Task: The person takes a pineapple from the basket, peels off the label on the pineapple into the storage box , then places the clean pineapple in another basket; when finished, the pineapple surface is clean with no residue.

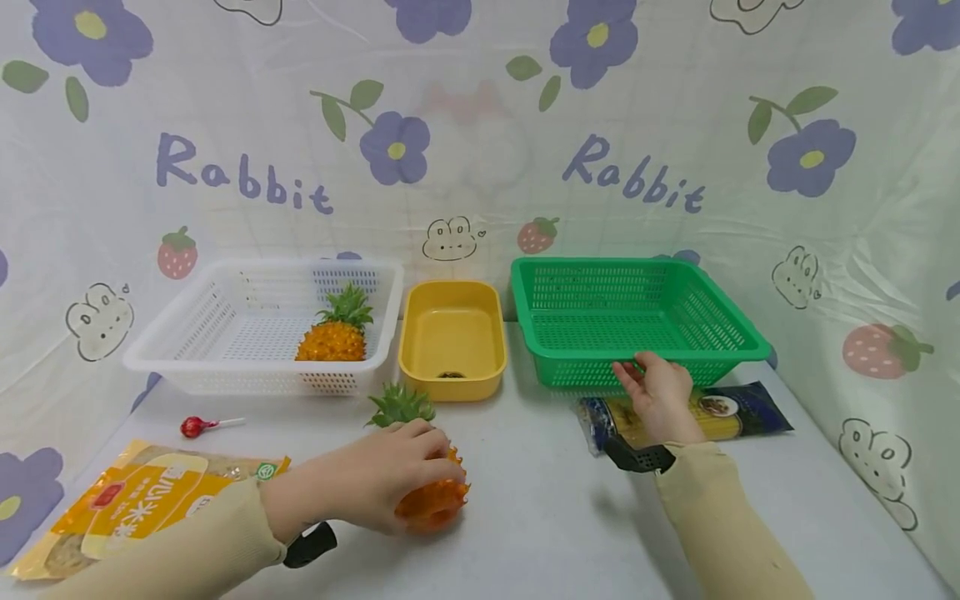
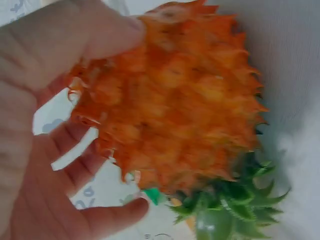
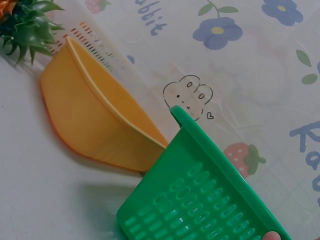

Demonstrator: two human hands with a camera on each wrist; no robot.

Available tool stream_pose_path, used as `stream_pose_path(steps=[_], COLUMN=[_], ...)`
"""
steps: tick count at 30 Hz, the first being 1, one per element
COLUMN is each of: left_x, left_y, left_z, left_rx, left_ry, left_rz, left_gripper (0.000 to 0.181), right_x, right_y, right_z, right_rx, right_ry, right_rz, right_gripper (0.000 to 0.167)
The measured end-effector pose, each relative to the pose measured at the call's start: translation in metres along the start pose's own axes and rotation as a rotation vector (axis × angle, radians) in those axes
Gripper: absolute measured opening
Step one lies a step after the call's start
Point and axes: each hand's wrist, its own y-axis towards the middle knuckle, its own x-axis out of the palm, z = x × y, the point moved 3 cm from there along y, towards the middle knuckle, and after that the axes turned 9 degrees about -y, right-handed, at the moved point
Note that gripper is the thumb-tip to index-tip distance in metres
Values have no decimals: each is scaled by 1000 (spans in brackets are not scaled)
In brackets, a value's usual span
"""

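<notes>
My left hand [image 1: 386, 475] grips an orange, spiky toy pineapple [image 2: 175, 95] with green leaves, in front of the yellow bin [image 1: 452, 385]. In the left wrist view the thumb presses one side and the fingers are spread on the other. Whether the pineapple touches the table cannot be told. At the front rim of the green basket [image 1: 637, 356], my right hand [image 1: 663, 396] pinches the edge; in the right wrist view only a fingertip shows on that rim. Beneath this hand lies a pack of spaghetti [image 1: 720, 425]. A second toy pineapple [image 1: 333, 342] is inside the white basket [image 1: 247, 367].
A red lollipop [image 1: 193, 427] lies left on the white table [image 1: 540, 517]. Near the left sleeve is an orange and yellow food packet [image 1: 142, 508]. Behind the baskets hangs a patterned cloth [image 1: 480, 167]. The yellow bin stands between both baskets.
</notes>
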Motion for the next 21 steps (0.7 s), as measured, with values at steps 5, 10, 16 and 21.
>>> stream_pose_path(steps=[5,10,16,21], left_x=[-2,2,9,11], left_y=[-3,4,15,20], left_z=[3,1,-4,-3], left_rx=[-84,-367,-683,-723], left_ry=[-17,-87,-165,-212], left_rz=[7,50,56,39], left_gripper=[64,76,94,92], right_x=[0,0,-1,-1], right_y=[-1,-1,0,1], right_z=[0,0,0,0], right_rx=[-3,-4,-8,-12], right_ry=[-3,-10,-11,-17], right_rz=[-6,-6,-15,-23], right_gripper=[83,82,77,74])
